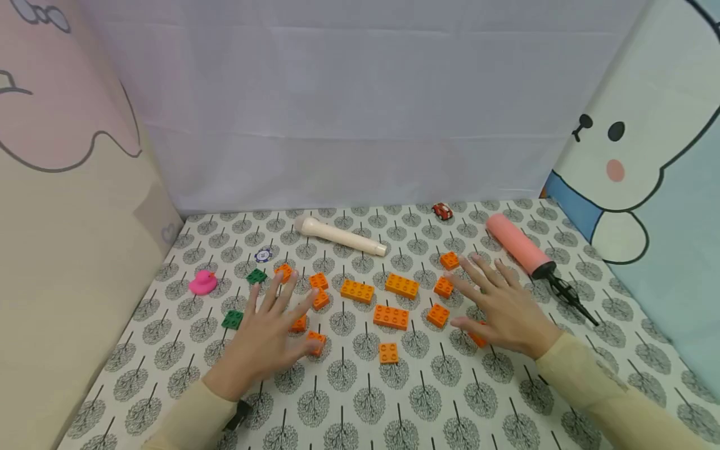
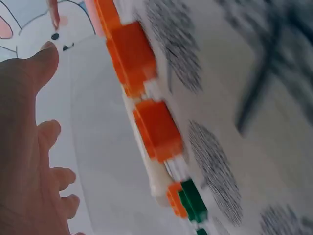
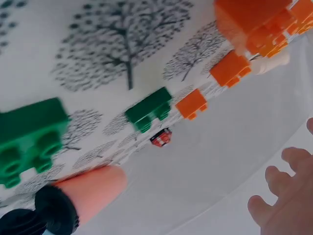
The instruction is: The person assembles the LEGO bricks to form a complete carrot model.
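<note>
My left hand (image 1: pixel 267 334), fingers spread, hovers over the left group of small orange bricks (image 1: pixel 318 280), partly covering some. Two green bricks (image 1: pixel 232 319) lie by its fingers. To the right, my right hand (image 1: pixel 506 309) is also spread, palm down, above another orange brick (image 1: pixel 477 337) that it partly hides. More small orange bricks (image 1: pixel 437 315) are near its fingertips. Green bricks (image 3: pixel 149 108) show in the right wrist view, hidden from the head view. Both hands hold nothing. Between them are long orange bricks (image 1: pixel 390 317) and a single square orange brick (image 1: pixel 388 352).
Behind the bricks lies a cream microphone-shaped stick (image 1: pixel 343 237). A pink rubber duck (image 1: pixel 203 282) and a blue-white chip (image 1: pixel 263 255) are at left. On the right lie a coral pump (image 1: pixel 520 245) with a black end and a small red toy car (image 1: pixel 442 211). Cloth walls surround the table.
</note>
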A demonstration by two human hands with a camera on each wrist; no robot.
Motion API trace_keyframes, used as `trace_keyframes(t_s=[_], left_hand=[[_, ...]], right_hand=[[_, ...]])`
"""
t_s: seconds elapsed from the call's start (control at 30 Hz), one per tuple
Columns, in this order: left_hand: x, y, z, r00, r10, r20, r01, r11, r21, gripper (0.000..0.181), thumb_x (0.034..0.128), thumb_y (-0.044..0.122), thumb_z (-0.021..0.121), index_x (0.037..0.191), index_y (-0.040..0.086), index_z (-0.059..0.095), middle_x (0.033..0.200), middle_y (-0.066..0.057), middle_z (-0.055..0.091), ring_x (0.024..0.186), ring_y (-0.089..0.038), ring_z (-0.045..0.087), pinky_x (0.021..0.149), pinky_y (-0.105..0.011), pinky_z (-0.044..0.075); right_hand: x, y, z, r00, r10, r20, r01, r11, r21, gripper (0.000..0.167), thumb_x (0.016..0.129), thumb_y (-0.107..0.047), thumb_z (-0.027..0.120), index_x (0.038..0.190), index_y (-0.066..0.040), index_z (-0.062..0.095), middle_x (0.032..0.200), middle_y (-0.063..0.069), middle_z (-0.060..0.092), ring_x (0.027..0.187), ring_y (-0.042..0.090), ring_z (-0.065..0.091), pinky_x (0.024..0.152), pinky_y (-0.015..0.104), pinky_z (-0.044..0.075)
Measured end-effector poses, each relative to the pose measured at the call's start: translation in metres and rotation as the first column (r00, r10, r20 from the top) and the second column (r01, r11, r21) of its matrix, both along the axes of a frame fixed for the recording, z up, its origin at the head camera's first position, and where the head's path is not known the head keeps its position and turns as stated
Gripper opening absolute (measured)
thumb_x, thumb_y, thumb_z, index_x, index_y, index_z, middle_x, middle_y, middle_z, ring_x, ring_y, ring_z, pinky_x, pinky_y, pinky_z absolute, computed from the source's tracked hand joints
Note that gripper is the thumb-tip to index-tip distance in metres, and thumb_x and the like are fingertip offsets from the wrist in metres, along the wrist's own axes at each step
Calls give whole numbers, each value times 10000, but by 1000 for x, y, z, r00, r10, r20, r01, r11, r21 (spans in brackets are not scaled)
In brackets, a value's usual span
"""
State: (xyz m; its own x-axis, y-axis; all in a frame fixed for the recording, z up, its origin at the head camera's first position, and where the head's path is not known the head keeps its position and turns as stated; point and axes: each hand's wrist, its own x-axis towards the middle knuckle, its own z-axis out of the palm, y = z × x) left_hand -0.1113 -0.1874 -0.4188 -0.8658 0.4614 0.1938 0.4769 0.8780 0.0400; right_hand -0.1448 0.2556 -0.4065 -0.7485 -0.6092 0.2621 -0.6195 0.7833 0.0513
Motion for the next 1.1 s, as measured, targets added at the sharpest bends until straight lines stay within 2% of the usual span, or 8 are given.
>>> trace_keyframes(t_s=[0.13, 0.33, 0.47, 0.6, 0.67, 0.77, 0.93, 1.1], left_hand=[[3, 21, 3, 996, -79, 48, 78, 997, 21, 810, 920, 667, 530, 1584, 288, 263, 1675, -68, 28, 1535, -310, -25, 1215, -591, -13], [3, 58, 3, 971, -230, 68, 220, 967, 128, 624, 947, 475, 632, 1477, 180, 486, 1553, -113, 409, 1480, -345, 262, 1207, -603, 123], [-2, 79, 1, 947, -307, 94, 295, 948, 118, 469, 954, 416, 646, 1329, 135, 627, 1319, -70, 610, 1291, -273, 503, 1155, -511, 339], [-5, 95, -2, 921, -362, 143, 347, 930, 122, 351, 954, 361, 663, 1206, 119, 696, 1106, -14, 679, 1065, -188, 605, 972, -368, 504], [-5, 101, -4, 910, -376, 173, 358, 925, 128, 318, 952, 348, 667, 1168, 118, 708, 1056, -7, 690, 996, -173, 623, 906, -342, 527], [-7, 110, -8, 903, -380, 201, 363, 924, 117, 296, 938, 357, 680, 1129, 134, 718, 1022, 11, 705, 936, -144, 642, 866, -311, 540], [-9, 117, -10, 906, -366, 211, 355, 930, 89, 247, 911, 358, 714, 1043, 151, 739, 961, 31, 708, 853, -115, 638, 804, -284, 546], [-9, 118, -11, 911, -352, 213, 342, 936, 85, 211, 910, 337, 715, 1001, 149, 743, 914, 27, 698, 809, -113, 627, 766, -278, 544]], right_hand=[[-1, -18, 2, 997, 55, 63, -52, 998, -38, 740, 923, -514, 637, 1537, -180, 393, 1616, 155, 280, 1491, 371, 227, 1245, 486, 12], [-5, -56, 2, 985, 160, 65, -155, 984, -88, 569, 921, -392, 691, 1389, -94, 568, 1426, 140, 547, 1329, 344, 482, 1135, 558, 330], [-6, -78, 1, 981, 173, 89, -168, 984, -61, 444, 924, -344, 701, 1286, -92, 648, 1242, 77, 659, 1187, 289, 577, 1044, 502, 445], [-4, -94, -2, 978, 154, 144, -156, 988, 1, 440, 930, -360, 693, 1278, -94, 657, 1213, 64, 683, 1161, 281, 600, 1051, 520, 448], [-4, -99, -4, 975, 137, 173, -142, 990, 17, 445, 932, -373, 686, 1276, -91, 654, 1223, 79, 682, 1168, 294, 602, 1065, 553, 431], [-4, -103, -6, 974, 114, 194, -123, 992, 32, 447, 927, -367, 694, 1278, -93, 650, 1220, 83, 684, 1160, 295, 609, 1073, 569, 417], [-5, -108, -10, 974, 121, 193, -129, 991, 28, 426, 912, -340, 717, 1262, -106, 654, 1168, 73, 700, 1100, 267, 637, 1003, 503, 477], [-4, -111, -12, 965, 148, 216, -144, 989, -38, 377, 891, -268, 748, 1213, -83, 679, 1087, 80, 712, 980, 255, 671, 899, 451, 541]])
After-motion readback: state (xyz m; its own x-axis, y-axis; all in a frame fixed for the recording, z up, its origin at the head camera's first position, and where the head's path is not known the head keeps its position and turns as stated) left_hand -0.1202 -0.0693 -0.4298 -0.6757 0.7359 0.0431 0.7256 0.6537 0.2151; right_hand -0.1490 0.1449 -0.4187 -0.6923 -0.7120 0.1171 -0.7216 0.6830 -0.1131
